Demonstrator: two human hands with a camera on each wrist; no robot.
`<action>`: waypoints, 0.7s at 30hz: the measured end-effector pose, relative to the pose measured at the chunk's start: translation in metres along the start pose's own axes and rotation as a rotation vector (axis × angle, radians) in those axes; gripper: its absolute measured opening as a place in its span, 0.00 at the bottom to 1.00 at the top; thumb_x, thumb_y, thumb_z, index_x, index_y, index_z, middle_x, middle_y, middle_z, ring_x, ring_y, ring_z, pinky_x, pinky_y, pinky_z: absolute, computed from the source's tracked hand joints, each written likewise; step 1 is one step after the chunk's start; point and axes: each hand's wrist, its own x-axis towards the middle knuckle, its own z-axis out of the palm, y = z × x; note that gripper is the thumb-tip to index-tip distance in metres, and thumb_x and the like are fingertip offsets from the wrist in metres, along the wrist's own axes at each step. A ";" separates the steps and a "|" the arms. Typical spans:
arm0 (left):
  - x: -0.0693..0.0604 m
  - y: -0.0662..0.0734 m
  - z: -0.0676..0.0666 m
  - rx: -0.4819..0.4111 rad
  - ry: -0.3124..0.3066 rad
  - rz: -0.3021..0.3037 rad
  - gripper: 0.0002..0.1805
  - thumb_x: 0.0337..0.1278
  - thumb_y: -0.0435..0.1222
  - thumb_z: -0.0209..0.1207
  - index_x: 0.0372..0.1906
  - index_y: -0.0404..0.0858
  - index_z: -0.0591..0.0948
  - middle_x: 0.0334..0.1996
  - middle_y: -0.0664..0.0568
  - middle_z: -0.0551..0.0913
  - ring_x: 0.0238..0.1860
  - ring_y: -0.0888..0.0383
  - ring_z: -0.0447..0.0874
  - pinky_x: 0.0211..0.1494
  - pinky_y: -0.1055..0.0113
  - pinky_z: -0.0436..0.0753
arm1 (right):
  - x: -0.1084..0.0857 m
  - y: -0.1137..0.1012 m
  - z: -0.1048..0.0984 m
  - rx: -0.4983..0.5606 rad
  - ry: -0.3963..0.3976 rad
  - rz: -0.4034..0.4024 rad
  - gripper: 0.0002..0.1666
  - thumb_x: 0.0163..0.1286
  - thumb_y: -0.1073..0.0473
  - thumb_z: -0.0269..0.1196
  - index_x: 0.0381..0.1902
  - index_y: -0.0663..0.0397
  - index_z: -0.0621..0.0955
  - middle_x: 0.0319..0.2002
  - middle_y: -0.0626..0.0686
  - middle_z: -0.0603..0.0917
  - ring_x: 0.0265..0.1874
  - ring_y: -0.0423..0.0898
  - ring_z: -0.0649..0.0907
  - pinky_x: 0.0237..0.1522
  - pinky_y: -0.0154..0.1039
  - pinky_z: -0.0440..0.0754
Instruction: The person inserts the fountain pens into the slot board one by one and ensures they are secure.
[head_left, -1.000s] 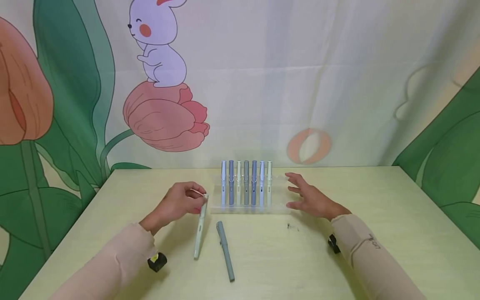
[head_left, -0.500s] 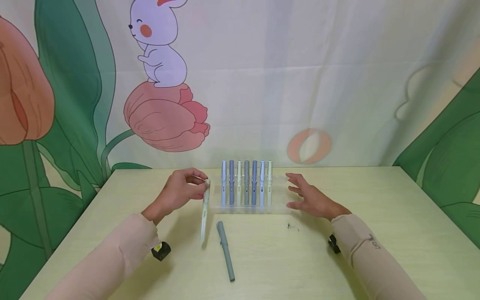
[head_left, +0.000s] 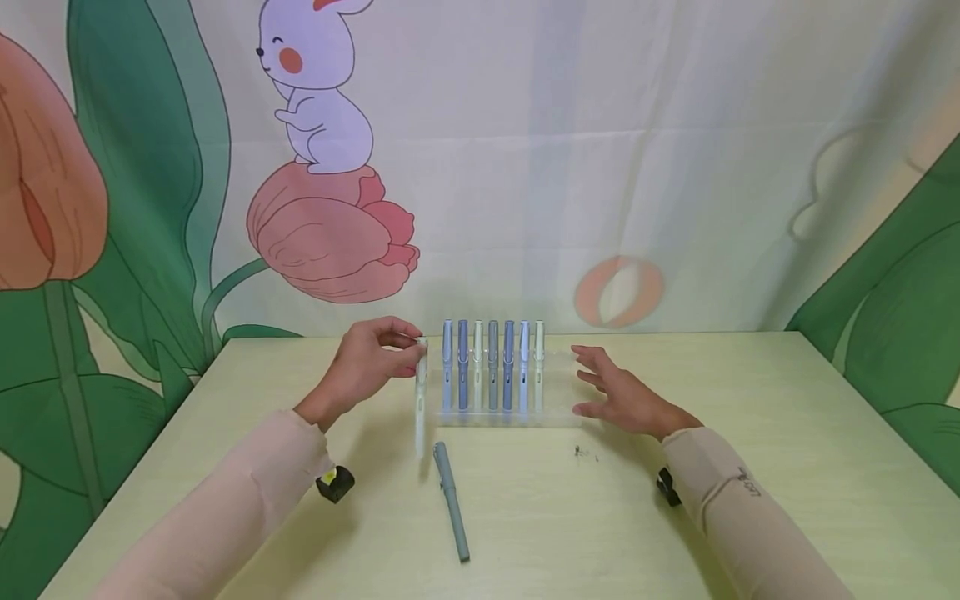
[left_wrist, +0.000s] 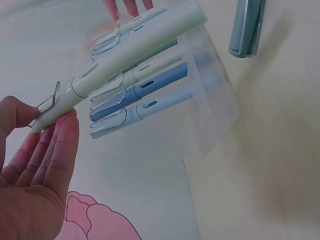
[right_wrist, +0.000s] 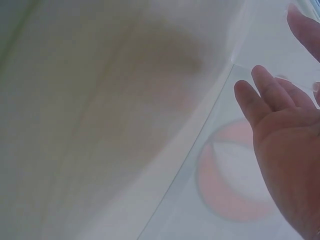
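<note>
My left hand pinches a pale green pen by its capped top, between thumb and fingertips. That pen hangs nearly upright at the left end of a clear pen stand. In the left wrist view the pale green pen shows its metal clip by the thumb. Several capped pens in blue, grey and pale green stand upright in a row in the stand. My right hand is at the stand's right end, fingers spread and holding no pen; whether it touches the stand I cannot tell.
A grey-green pen lies on the table in front of the stand. Small dark specks mark the table near the right hand. Behind the table's back edge hangs a printed curtain.
My left hand has moved up and to the right with the pale green pen, which has swung from slanted to nearly upright. The right hand and the stand have stayed put.
</note>
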 end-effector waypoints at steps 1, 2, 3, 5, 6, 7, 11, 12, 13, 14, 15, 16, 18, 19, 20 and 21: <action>0.001 0.001 0.001 0.001 0.003 0.002 0.13 0.63 0.30 0.64 0.51 0.32 0.80 0.46 0.39 0.83 0.37 0.51 0.88 0.42 0.63 0.87 | 0.000 0.000 0.000 0.000 0.000 0.001 0.51 0.67 0.66 0.67 0.77 0.53 0.49 0.76 0.70 0.52 0.72 0.65 0.62 0.69 0.63 0.61; 0.002 0.002 0.002 -0.001 0.005 0.003 0.13 0.63 0.30 0.64 0.51 0.32 0.80 0.46 0.40 0.83 0.37 0.51 0.88 0.42 0.64 0.87 | 0.000 0.000 0.000 0.002 0.001 0.003 0.51 0.67 0.66 0.67 0.77 0.53 0.49 0.76 0.70 0.52 0.72 0.65 0.62 0.69 0.63 0.61; 0.003 0.003 0.004 -0.003 0.007 -0.001 0.13 0.63 0.31 0.65 0.51 0.32 0.80 0.46 0.40 0.83 0.37 0.51 0.88 0.42 0.64 0.87 | 0.000 0.000 0.000 0.004 0.001 0.006 0.51 0.67 0.67 0.67 0.77 0.53 0.49 0.76 0.70 0.52 0.73 0.65 0.61 0.69 0.63 0.60; 0.005 0.006 0.006 -0.017 0.005 -0.001 0.13 0.63 0.30 0.65 0.51 0.32 0.80 0.46 0.40 0.83 0.37 0.50 0.88 0.42 0.64 0.87 | 0.000 0.000 0.000 0.003 -0.002 0.009 0.51 0.67 0.66 0.67 0.77 0.53 0.49 0.76 0.70 0.52 0.73 0.65 0.61 0.69 0.63 0.60; 0.006 0.007 0.007 -0.021 0.003 0.002 0.14 0.63 0.30 0.65 0.51 0.32 0.80 0.46 0.40 0.83 0.37 0.50 0.88 0.42 0.64 0.87 | 0.000 -0.001 0.000 0.004 -0.004 0.011 0.51 0.68 0.65 0.67 0.77 0.53 0.49 0.76 0.70 0.52 0.73 0.65 0.61 0.69 0.63 0.60; 0.006 0.008 0.008 -0.026 0.002 0.003 0.13 0.63 0.30 0.65 0.51 0.32 0.80 0.46 0.40 0.83 0.38 0.50 0.88 0.42 0.64 0.87 | 0.000 -0.001 0.000 0.004 -0.005 0.013 0.51 0.68 0.65 0.67 0.77 0.53 0.49 0.76 0.70 0.52 0.73 0.65 0.61 0.69 0.63 0.60; 0.010 0.012 0.012 -0.039 -0.002 0.009 0.13 0.63 0.30 0.65 0.51 0.32 0.80 0.46 0.40 0.83 0.38 0.50 0.88 0.41 0.65 0.87 | -0.001 -0.001 -0.001 0.007 -0.008 0.016 0.51 0.68 0.65 0.67 0.77 0.53 0.48 0.76 0.69 0.51 0.73 0.65 0.60 0.70 0.63 0.59; 0.011 0.013 0.013 -0.038 -0.002 0.013 0.13 0.63 0.30 0.64 0.51 0.32 0.80 0.46 0.40 0.83 0.38 0.50 0.88 0.42 0.65 0.87 | -0.001 0.000 -0.001 0.010 -0.008 0.015 0.52 0.67 0.66 0.67 0.77 0.53 0.48 0.76 0.69 0.51 0.73 0.65 0.60 0.70 0.63 0.59; 0.012 0.014 0.013 -0.040 -0.003 0.013 0.13 0.63 0.30 0.64 0.51 0.33 0.80 0.46 0.41 0.83 0.38 0.50 0.88 0.42 0.65 0.87 | -0.001 0.000 -0.001 0.008 -0.008 0.012 0.52 0.67 0.65 0.67 0.77 0.53 0.48 0.76 0.69 0.51 0.73 0.65 0.60 0.69 0.63 0.60; 0.013 0.015 0.014 -0.041 -0.005 0.016 0.13 0.63 0.30 0.64 0.51 0.33 0.80 0.46 0.41 0.83 0.37 0.50 0.88 0.42 0.65 0.87 | -0.001 0.000 -0.001 0.011 -0.009 0.012 0.52 0.67 0.65 0.67 0.77 0.53 0.48 0.76 0.69 0.51 0.73 0.65 0.60 0.69 0.63 0.60; 0.014 0.016 0.014 -0.043 -0.007 0.018 0.13 0.63 0.30 0.64 0.51 0.33 0.80 0.46 0.41 0.83 0.37 0.50 0.88 0.42 0.65 0.87 | 0.000 0.001 -0.001 0.012 -0.009 0.009 0.52 0.67 0.65 0.67 0.77 0.53 0.48 0.76 0.69 0.51 0.73 0.64 0.60 0.69 0.62 0.60; 0.015 0.017 0.015 -0.045 -0.009 0.022 0.13 0.64 0.30 0.64 0.51 0.32 0.80 0.46 0.41 0.83 0.37 0.50 0.88 0.42 0.65 0.87 | 0.000 0.001 -0.001 0.011 -0.011 0.005 0.52 0.68 0.65 0.67 0.77 0.53 0.48 0.76 0.69 0.51 0.73 0.65 0.60 0.69 0.63 0.60; 0.017 0.019 0.015 -0.048 -0.014 0.030 0.13 0.64 0.30 0.64 0.51 0.31 0.80 0.46 0.40 0.83 0.37 0.50 0.88 0.42 0.65 0.87 | 0.000 0.001 -0.001 0.018 -0.012 0.006 0.52 0.68 0.65 0.67 0.78 0.52 0.48 0.76 0.68 0.51 0.73 0.64 0.60 0.70 0.62 0.60; 0.017 0.020 0.016 -0.050 -0.014 0.032 0.13 0.64 0.30 0.63 0.51 0.31 0.80 0.46 0.40 0.83 0.37 0.50 0.88 0.42 0.65 0.87 | 0.000 0.001 -0.001 0.017 -0.011 0.010 0.52 0.68 0.65 0.67 0.78 0.52 0.48 0.76 0.68 0.51 0.73 0.64 0.60 0.69 0.62 0.60; 0.018 0.021 0.016 -0.051 -0.013 0.033 0.13 0.64 0.30 0.63 0.51 0.31 0.80 0.46 0.40 0.83 0.37 0.49 0.88 0.42 0.65 0.87 | 0.000 0.001 0.000 0.023 -0.010 0.012 0.52 0.68 0.65 0.67 0.78 0.51 0.49 0.77 0.68 0.51 0.74 0.63 0.60 0.70 0.61 0.60; 0.018 0.021 0.016 -0.052 -0.012 0.034 0.13 0.64 0.30 0.63 0.51 0.31 0.80 0.46 0.40 0.83 0.38 0.49 0.88 0.42 0.65 0.87 | 0.000 0.001 0.000 0.025 -0.010 0.011 0.52 0.68 0.65 0.67 0.78 0.52 0.49 0.76 0.68 0.51 0.74 0.64 0.60 0.70 0.62 0.60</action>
